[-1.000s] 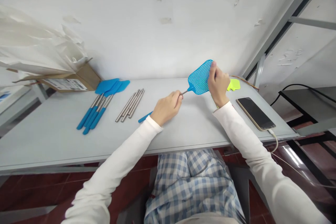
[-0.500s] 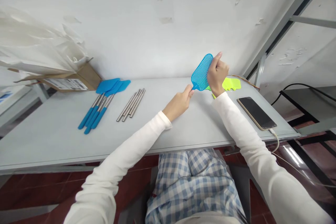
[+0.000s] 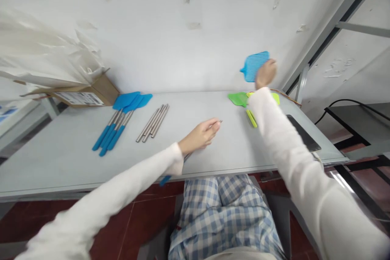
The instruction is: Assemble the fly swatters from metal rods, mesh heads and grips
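Observation:
My right hand, smeared by motion, is closed on the edge of a blue fly swatter head, raised before the wall. Below, over the table, my left hand grips a thin metal rod; its tip pokes out past the fingers. Behind that wrist, the blue handle at the rod's other end shows by the table's front edge. Head and rod are apart. Under my right forearm lie a green swatter head, a yellow-green handle and a yellow-green swatter head, partly covered.
Several blue fly swatters lie at the left, with several loose metal tubes beside them. An open cardboard box stands at the back left. A phone on a cable lies at the right, partly behind my sleeve.
The blue head has come off the rod. My right hand has carried it up and to the right, while my left hand has drawn the rod and handle down toward the front edge.

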